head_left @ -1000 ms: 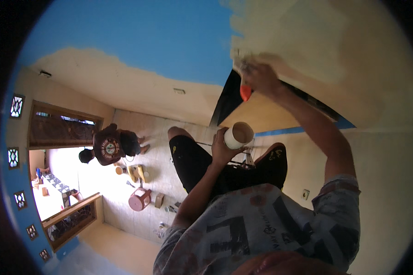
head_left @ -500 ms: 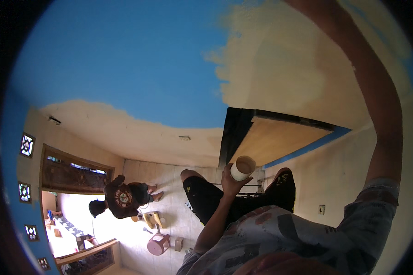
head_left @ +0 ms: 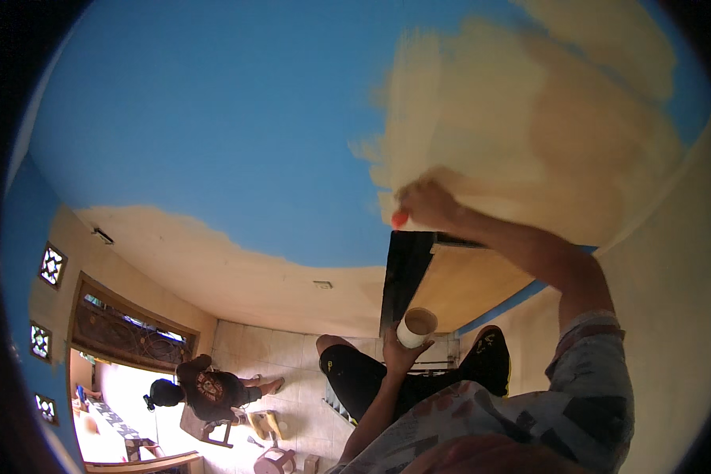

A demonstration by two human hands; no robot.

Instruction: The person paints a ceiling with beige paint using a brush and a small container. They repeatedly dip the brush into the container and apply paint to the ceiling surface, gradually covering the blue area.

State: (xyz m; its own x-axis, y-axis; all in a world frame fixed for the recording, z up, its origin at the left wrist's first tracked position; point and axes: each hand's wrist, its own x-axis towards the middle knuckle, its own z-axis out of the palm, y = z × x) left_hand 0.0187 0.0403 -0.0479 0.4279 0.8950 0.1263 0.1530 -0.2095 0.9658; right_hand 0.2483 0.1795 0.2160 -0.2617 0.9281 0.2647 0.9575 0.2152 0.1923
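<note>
One round white cup [head_left: 408, 335], tan inside, sits before the black shorts [head_left: 351, 381], left hand [head_left: 400, 357] curled round it. Right hand [head_left: 428, 203] grips a red-ended brush [head_left: 400, 218], mostly hidden, by the patchy blue-and-beige wall [head_left: 332, 118].

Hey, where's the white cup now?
The white cup is in the left hand, just right of and below the head view's centre, a knee showing on either side.

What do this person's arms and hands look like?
The left hand, right hand and both forearms are bare. The right sleeve is short and grey, with dark patches and a brownish band near its hem. The left sleeve can't be made out.
</note>
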